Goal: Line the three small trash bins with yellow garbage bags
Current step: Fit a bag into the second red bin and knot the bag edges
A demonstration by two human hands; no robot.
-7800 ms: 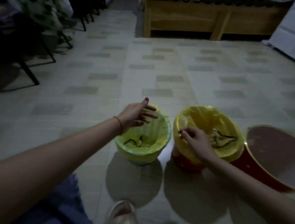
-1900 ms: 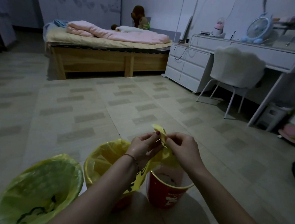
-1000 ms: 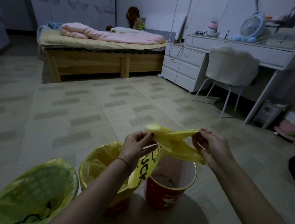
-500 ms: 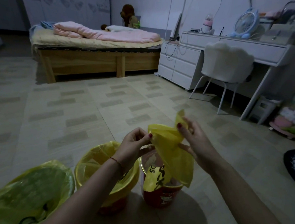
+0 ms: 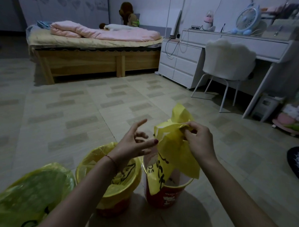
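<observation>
A yellow bag (image 5: 176, 149) is printed with black lettering. The unlined bin (image 5: 164, 196) is coloured red with white markings. Pink bedding (image 5: 106, 32) is laid on a wooden bed (image 5: 89, 62). The floor (image 5: 77, 110) is patterned with beige and grey rectangles.

3 small round trash bins stand on the tiled floor: 1 at the left edge (image 5: 30, 192) and 1 in the middle (image 5: 108, 176), both already lined, and 1 red bin on the right (image 5: 165, 196) with its rim bare. 3 yellow plastic garbage bags are in view: 2 are the liners in those lined bins, and 1 loose bag with black lettering (image 5: 174, 148) is held above the red bin. 2 bare hands show, the left (image 5: 133, 147) and the right (image 5: 199, 141). Behind them stand 1 wooden bed (image 5: 89, 61), 1 white chair (image 5: 228, 62), 1 white desk (image 5: 261, 46) and 1 blue fan (image 5: 248, 19).
</observation>
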